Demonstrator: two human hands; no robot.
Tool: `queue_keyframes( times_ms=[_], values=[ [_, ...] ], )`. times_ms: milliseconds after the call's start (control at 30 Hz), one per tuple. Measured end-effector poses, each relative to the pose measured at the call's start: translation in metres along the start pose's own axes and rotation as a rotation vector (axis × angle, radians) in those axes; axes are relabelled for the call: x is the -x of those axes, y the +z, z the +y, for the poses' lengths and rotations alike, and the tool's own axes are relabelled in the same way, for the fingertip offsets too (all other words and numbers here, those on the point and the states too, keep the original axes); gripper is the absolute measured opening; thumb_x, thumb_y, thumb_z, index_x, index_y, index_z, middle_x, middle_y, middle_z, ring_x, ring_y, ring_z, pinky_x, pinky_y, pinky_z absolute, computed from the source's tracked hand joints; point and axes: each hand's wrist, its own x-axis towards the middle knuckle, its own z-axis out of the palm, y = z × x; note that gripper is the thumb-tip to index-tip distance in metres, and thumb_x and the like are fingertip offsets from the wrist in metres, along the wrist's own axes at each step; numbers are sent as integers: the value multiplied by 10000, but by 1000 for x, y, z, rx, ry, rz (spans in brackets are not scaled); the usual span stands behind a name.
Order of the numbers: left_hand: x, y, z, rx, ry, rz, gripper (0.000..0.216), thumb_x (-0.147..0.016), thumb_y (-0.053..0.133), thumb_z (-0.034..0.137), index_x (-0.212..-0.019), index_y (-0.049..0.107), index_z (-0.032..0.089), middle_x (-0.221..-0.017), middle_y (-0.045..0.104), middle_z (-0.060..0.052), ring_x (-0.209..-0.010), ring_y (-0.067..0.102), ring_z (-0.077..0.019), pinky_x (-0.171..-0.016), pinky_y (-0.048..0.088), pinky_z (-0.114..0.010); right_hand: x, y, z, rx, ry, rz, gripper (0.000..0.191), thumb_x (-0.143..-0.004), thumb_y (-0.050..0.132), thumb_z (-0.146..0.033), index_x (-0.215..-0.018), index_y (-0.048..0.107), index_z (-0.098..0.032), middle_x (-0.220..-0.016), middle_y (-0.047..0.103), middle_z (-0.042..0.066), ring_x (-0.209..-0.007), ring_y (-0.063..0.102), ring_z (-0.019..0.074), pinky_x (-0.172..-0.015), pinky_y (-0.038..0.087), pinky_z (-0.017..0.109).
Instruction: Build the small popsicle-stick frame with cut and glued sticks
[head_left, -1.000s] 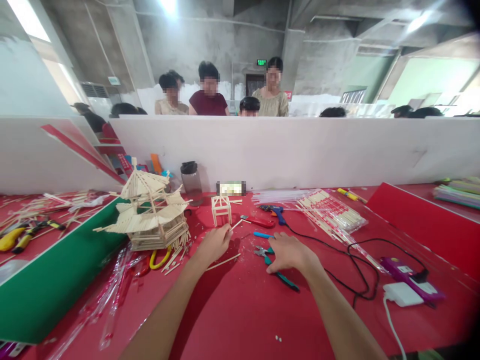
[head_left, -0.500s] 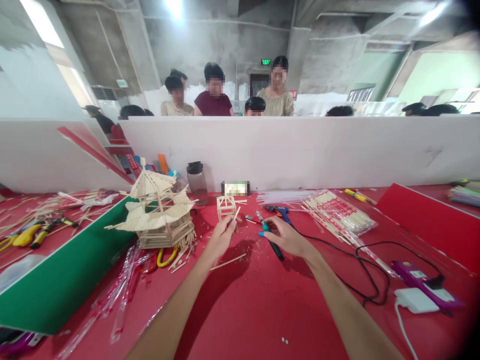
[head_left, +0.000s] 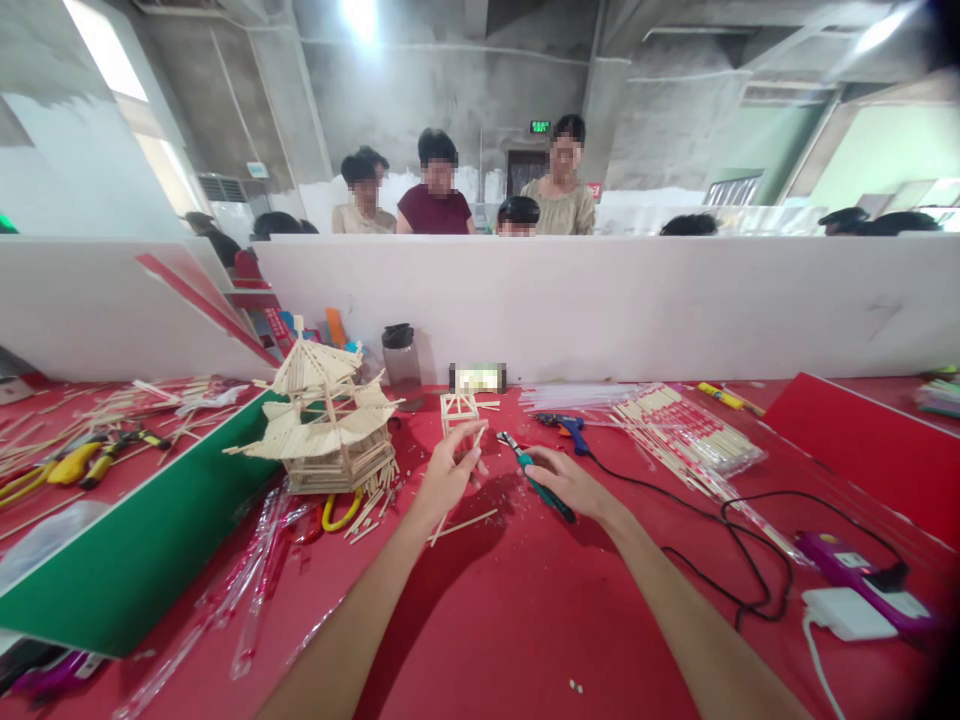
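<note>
My left hand (head_left: 450, 475) is closed on a thin wooden stick (head_left: 481, 436), whose upper end pokes out past the fingertips. A pair of pliers (head_left: 525, 462) with green and black handles is gripped in my right hand (head_left: 568, 482). Their metal jaws point up and left toward the stick, apart from it. Just behind my left hand stands a small open frame of sticks (head_left: 459, 408), its lower part hidden by the fingers. Another loose stick (head_left: 466, 523) lies on the red table (head_left: 495, 620) below the hands.
To the left stands a tiered stick pavilion (head_left: 322, 430), beside a green board (head_left: 165, 540). A dark-lidded bottle (head_left: 401, 370) and a phone (head_left: 478, 377) are at the back. A blue glue gun (head_left: 571, 432), its cable, packs of sticks (head_left: 690, 430) and a white adapter (head_left: 847, 612) lie right.
My left hand has turned, tilting the stick and bringing it higher. The pliers have shifted slightly left and sit more firmly in my right hand. The whole view has moved a little.
</note>
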Motion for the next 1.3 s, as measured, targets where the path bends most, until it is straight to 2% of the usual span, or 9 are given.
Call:
queue_keyframes(
  times_ms=[67,133,300,533,800,1300],
  values=[
    [1,0,2,12,-12,-6,474,-855,572,349,-1298,554,182,-765,653,-34,-573,588,-104,-536,507,-216,1,-3,-1,47,-42,-14,358,-884,543,-431,-1130,614,-181,-1159,668,81,-1051,621,239,-952,468,369],
    [3,0,4,50,-19,-2,453,-852,586,342,-1270,585,168,-722,634,-27,-619,600,-114,-572,522,-220,2,-6,-2,77,-59,-17,368,-884,552,-414,-1162,620,-182,-1187,662,85,-1062,621,241,-958,467,367],
    [4,2,8,184,-70,-39,401,-836,609,346,-1197,642,173,-1041,664,-100,-764,636,-134,-607,554,-230,5,-12,-7,125,-50,-18,379,-875,568,-399,-1179,627,-180,-1177,671,90,-1038,635,243,-918,494,365],
    [5,5,10,144,-80,-151,387,-816,652,331,-1175,639,186,-1309,581,-120,-791,686,-146,-681,594,-278,9,-15,-9,168,-49,-55,405,-841,606,-377,-1197,643,-187,-1155,686,86,-1016,645,247,-914,500,381],
    [8,4,7,184,-93,-276,407,-845,637,320,-1229,591,195,-1405,492,-143,-875,704,-173,-740,601,-299,10,-17,-11,182,-53,-85,381,-827,621,-349,-1168,661,-184,-1114,703,67,-1002,649,229,-909,499,358],
    [8,9,5,179,-112,-316,390,-853,643,319,-1218,592,191,-1283,581,-129,-906,699,-190,-754,602,-297,10,-13,-14,225,-112,-81,382,-803,644,-328,-1155,674,-183,-1132,705,78,-1005,657,249,-906,506,366]
  ],
)
